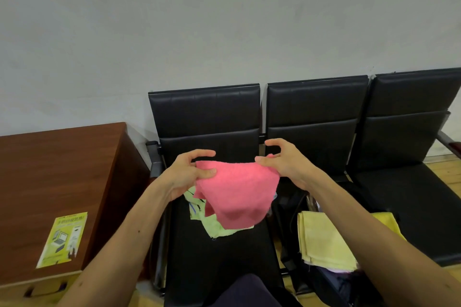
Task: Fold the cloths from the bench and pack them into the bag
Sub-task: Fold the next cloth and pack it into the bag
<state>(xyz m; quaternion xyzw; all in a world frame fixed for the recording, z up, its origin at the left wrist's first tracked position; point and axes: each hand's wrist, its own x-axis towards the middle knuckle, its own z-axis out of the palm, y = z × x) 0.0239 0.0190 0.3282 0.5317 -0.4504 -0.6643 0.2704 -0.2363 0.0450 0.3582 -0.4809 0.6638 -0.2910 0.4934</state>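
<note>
One pink cloth (aloft) pinched by left hand, right hand — one green cloth below.

We face a plain pale grey wall, with a row of black padded seats set against it. To our left stands a brown wooden cabinet bearing a yellow leaflet, and light wooden floor planks show at the right edge.

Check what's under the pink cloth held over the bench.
A light green cloth with dark markings lies on the bench seat below the pink cloth. Its far part is covered; whether more cloths lie there cannot be seen.
</note>
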